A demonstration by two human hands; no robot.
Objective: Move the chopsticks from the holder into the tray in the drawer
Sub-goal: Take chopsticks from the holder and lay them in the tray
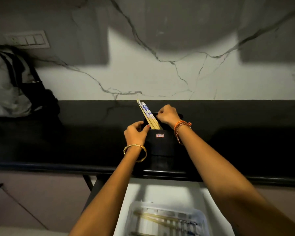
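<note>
Both hands are up at the holder (162, 142) now. The left hand (136, 132) grips its near-left rim, fingers curled over the edge, thumb lying close by the sticks. The right hand (166, 114) is over the far rim with the fingers curled tight; it looks to be pinching something there, though from here I cannot tell whether it has a stick or only the rim. A gold bangle (134, 152) sits on the left wrist, orange and bead bands (182, 129) on the right.

The chopsticks (147, 115) stand in the holder, leaning up and to the left, pale wood below, blue-and-white patterned tops poking well above the rim. The holder is black with a small label (160, 135) on its near face, standing near the front edge of the counter (75, 142), about the middle.

Below the front edge the white drawer (138, 189) is pulled open. In it lies a clear tray (200, 217) with a few chopsticks already lying lengthwise, rather blurred.

Out at the left end of the counter sits a grey and black bag (12, 82). Above it on the marble wall (160, 74) is a switch plate (27, 39).
</note>
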